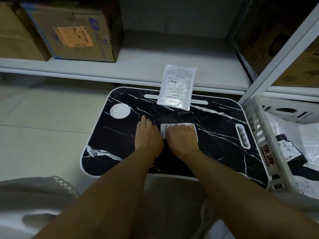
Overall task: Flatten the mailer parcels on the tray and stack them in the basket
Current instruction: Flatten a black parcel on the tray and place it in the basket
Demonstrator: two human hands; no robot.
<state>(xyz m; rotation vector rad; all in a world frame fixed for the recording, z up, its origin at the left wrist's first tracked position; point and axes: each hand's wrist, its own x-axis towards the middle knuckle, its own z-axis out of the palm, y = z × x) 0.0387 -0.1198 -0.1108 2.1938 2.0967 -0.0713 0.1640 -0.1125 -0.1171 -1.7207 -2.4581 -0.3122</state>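
Single head view, worn by the person, looks forward and steeply down, close over the tray point(224, 121), shelf point(138, 66) behind, basket point(262, 135) right.

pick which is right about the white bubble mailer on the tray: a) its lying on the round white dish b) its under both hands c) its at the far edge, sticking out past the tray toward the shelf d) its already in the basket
c: the white bubble mailer lies across the far edge of the tray, untouched, while both hands press the black mailer nearer the person.
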